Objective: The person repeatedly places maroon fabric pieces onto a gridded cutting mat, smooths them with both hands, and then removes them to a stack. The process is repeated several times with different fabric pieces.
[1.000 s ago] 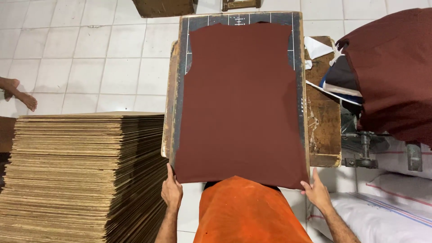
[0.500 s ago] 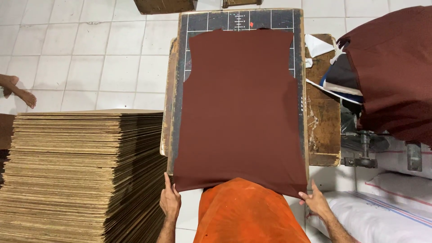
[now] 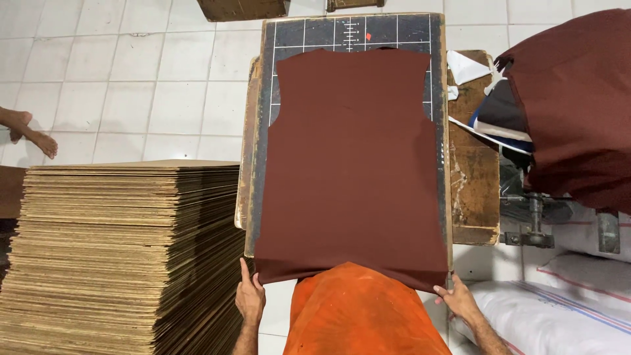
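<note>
Maroon fabric panel (image 3: 351, 164) lies flat on the dark gridded board (image 3: 289, 36), neck end at the far edge, armhole notches cut in both sides. Looks mostly spread and smooth; near hem hangs off the board's near edge. Left hand (image 3: 250, 299) pinches the near-left corner, right hand (image 3: 457, 302) grips the near-right corner. Cardboard stack (image 3: 125, 250) sits left of the board.
</note>
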